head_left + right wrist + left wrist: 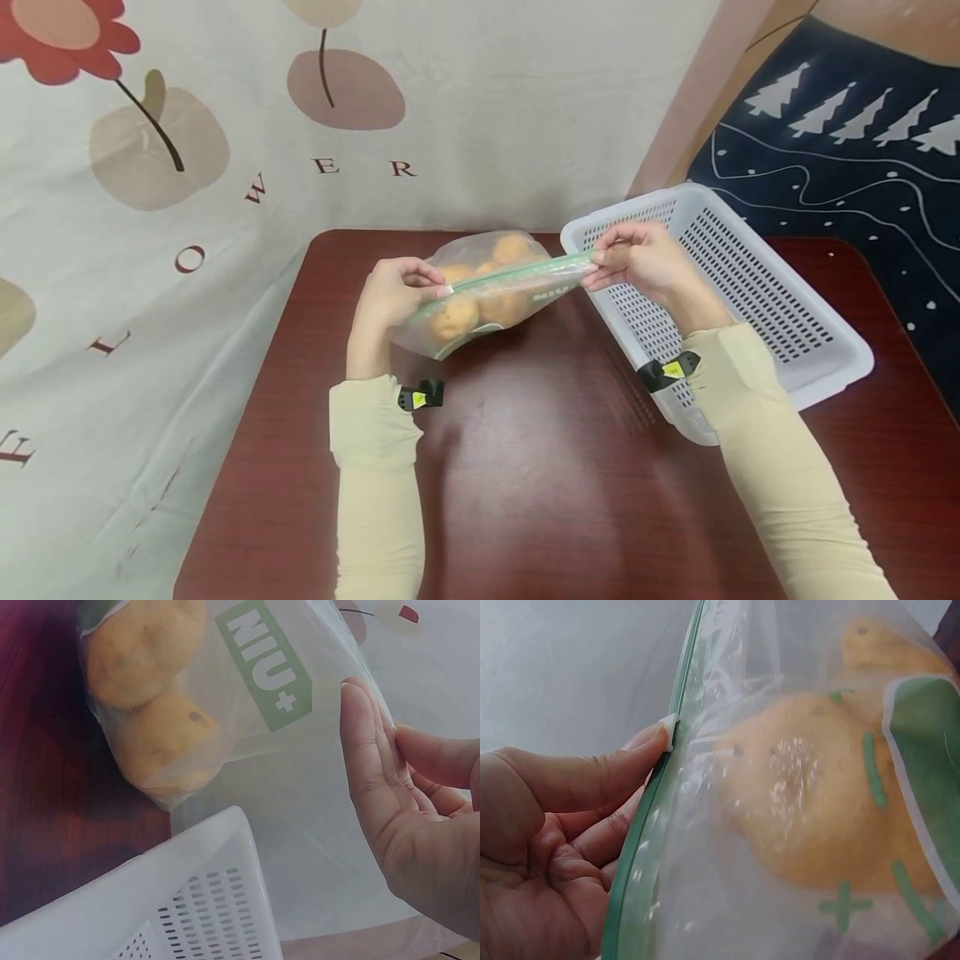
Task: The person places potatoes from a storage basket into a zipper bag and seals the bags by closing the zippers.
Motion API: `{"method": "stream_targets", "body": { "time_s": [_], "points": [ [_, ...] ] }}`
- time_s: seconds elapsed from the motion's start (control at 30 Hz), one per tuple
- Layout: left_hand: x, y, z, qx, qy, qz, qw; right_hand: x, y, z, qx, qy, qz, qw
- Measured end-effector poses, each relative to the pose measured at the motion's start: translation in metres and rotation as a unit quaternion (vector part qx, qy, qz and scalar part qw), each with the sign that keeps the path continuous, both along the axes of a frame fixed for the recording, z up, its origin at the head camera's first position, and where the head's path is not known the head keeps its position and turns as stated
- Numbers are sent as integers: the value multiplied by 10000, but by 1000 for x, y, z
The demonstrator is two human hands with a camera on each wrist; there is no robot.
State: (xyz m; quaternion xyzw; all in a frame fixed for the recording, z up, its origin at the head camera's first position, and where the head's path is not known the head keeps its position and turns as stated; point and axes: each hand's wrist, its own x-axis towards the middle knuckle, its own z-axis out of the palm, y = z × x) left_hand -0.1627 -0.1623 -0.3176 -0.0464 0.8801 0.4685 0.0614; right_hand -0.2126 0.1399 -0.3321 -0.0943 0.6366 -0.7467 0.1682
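Observation:
A clear zip bag (pixel 551 285) with a green zip strip holds several yellow-brown potatoes (pixel 802 795) and is held up over the far part of the table. My left hand (pixel 390 296) pinches the small white slider (pixel 670 730) on the strip between thumb and forefinger, toward the bag's left end. At the right end of the strip, my right hand (pixel 645 262) pinches the bag's top edge between thumb and fingers. In the right wrist view, a green printed label (pixel 264 664) shows on the bag, and the potatoes sag in its lower part.
A white perforated plastic basket (pixel 843 367) stands on the right of the dark red table (pixel 525 475), with my right forearm over its near left side. Behind the table hangs a pale cloth (pixel 487 125) printed with flowers and letters; a navy cloth (pixel 810 175) with white trees lies beyond the basket.

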Motion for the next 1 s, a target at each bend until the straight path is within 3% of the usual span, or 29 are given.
{"method": "stream_targets", "body": {
  "time_s": [0.27,0.73,1.0],
  "points": [
    [-2,-17,-4,114,-9,91,9999,0,-1,-5,-19,13,-100,9999],
    [-3,-38,0,-320,-238,105,9992,6,-7,-16,-331,-349,-62,9988],
    [1,-49,-2,-233,-245,206,9992,9,-7,-20,-317,-350,-4,9989]
  ]
}}
